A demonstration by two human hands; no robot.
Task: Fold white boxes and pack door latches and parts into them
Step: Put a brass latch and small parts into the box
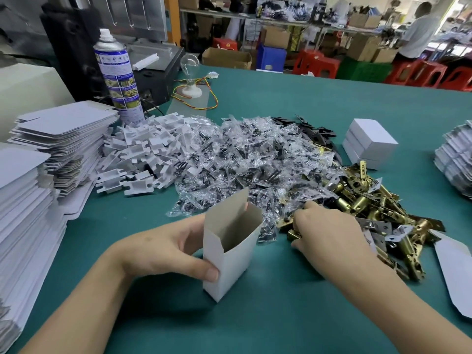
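My left hand [176, 254] grips a small white box [231, 254] that stands upright on the green table, its top flap open and its grey inside showing. My right hand [329, 231] reaches into the pile of brass door latches [370, 210] to the right of the box, fingers curled around a latch at the pile's near edge. Behind the box lies a wide heap of clear bags with black screws [245, 159]. White plastic parts [143, 152] are heaped to its left.
Tall stacks of flat white box blanks [61, 139] fill the left side, with more at the right edge [457, 159]. Closed white boxes [367, 141] stand at the right rear. A spray can [117, 75] and a bulb on a socket [190, 72] are behind. One flat blank [454, 274] lies near right.
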